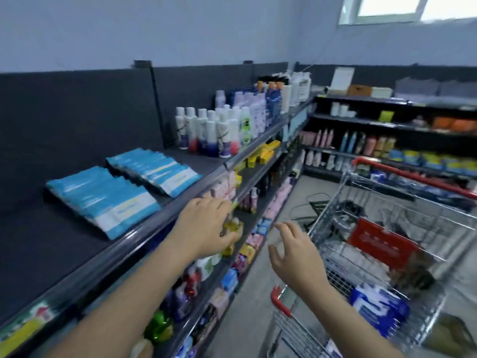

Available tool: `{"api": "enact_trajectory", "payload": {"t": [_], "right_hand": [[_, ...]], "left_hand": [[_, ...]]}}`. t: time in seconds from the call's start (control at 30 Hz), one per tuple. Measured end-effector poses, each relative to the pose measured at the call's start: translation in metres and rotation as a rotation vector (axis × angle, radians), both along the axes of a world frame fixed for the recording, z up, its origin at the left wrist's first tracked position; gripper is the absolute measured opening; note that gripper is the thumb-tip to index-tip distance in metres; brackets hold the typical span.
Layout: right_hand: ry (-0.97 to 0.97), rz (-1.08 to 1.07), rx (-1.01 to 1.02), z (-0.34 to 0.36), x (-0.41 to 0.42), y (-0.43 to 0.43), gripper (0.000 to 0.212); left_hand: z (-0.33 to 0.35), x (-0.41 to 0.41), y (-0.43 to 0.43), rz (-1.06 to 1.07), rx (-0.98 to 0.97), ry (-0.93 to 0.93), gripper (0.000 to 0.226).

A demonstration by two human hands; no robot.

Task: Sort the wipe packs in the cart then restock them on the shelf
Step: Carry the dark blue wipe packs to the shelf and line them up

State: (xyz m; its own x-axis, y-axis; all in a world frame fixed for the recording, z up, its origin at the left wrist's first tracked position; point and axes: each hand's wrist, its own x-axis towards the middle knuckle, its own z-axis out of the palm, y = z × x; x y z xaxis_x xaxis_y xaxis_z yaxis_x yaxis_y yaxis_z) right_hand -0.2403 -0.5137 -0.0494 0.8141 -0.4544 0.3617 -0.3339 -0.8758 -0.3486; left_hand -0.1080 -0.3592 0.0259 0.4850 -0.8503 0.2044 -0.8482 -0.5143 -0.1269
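Between loads, the left hand [206, 223] and right hand [291, 254] hover apart, loose-fingered and seemingly empty; stacked packs [103, 202] lie on the shelf [51, 241] up-left, so next probably reach down-right into the cart [335, 200] for the cart packs [379, 303].

On my feed, all I get of the person is two bare arms. The left hand [204, 228] is bare, and the left forearm [124, 301] behind it is uncovered along the whole length I can see, right to the bottom edge of the view. The right hand [291, 254] is bare too, and the right forearm [343, 313] is likewise uncovered down to the lower edge. Both forearms are slim and smooth in outline, and the wide-angle lens makes them swell towards the camera. The fingers [286, 228] are slender, and the knuckles show as soft ridges on the back of the left hand. The fingernails are too blurred for me to make out.
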Motion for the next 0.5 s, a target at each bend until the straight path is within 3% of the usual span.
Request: {"api": "enact_trajectory", "payload": {"t": [0.13, 0.5], "right_hand": [[0.155, -0.270, 0.165, -0.037, -0.071, -0.088, 0.050], [0.355, -0.683, 0.570, -0.195, -0.145, -0.209, 0.053]], "left_hand": [[-0.044, -0.035, -0.126, -0.194, 0.040, 0.046, 0.081], [-0.212, -0.069, -0.343, -0.437, 0.238, 0.225, 0.065]]}}
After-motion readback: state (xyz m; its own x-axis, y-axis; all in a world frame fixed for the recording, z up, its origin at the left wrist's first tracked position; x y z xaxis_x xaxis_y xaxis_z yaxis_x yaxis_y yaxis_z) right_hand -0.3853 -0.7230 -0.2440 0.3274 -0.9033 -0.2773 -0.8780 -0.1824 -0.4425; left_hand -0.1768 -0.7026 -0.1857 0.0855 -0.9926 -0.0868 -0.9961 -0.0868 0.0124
